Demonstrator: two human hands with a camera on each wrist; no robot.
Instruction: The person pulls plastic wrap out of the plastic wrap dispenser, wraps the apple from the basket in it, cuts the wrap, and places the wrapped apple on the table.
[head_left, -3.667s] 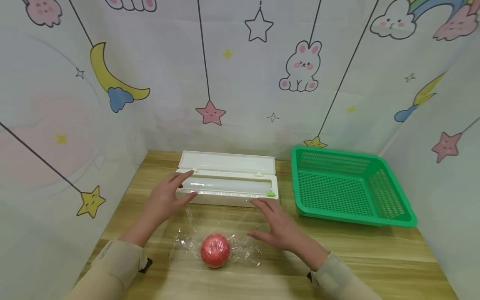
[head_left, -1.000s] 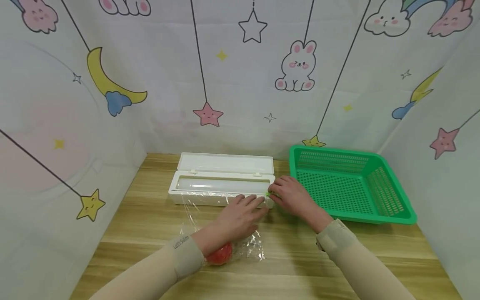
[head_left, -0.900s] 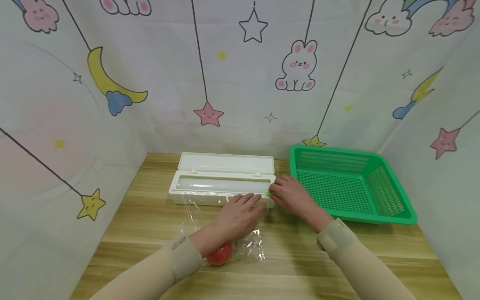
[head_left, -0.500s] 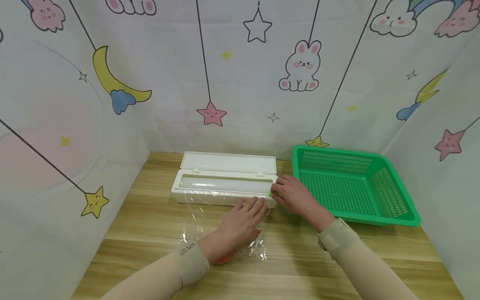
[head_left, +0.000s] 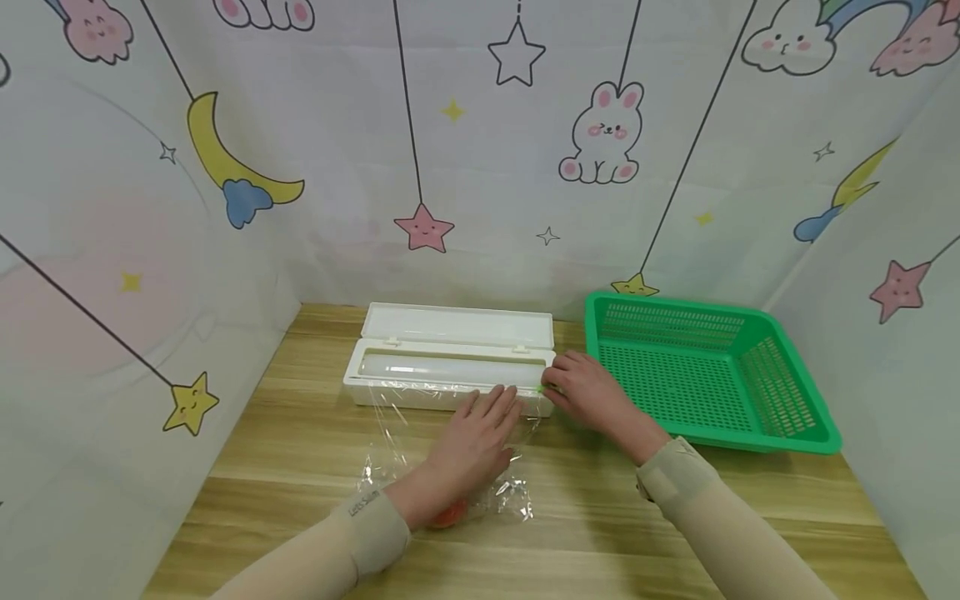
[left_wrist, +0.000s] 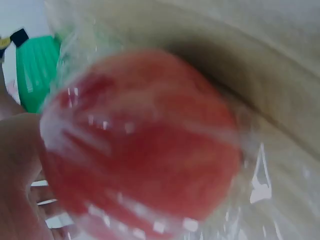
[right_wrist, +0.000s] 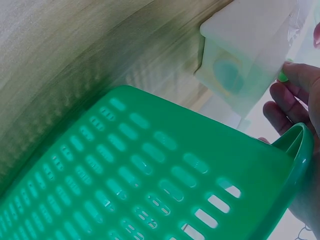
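A white cling film box lies with its lid raised, a pale roll inside. Clear cling film runs from its front edge toward me, over a smooth red round thing, ball or fruit, I cannot tell. My left hand reaches across this film, fingers straight, fingertips on the box's front edge. Its wrist partly hides the red thing in the head view. At the box's right end, my right hand pinches the small green slider of the cutter between thumb and fingers.
A green plastic basket with slotted walls stands right of the box, close to my right wrist. Wood-grain table lies in front. White cloth walls with cartoon prints enclose the back and sides.
My left hand has moved from the box's left end across to its right half. My right hand, open and free before, has moved up to the green slider and pinches it.
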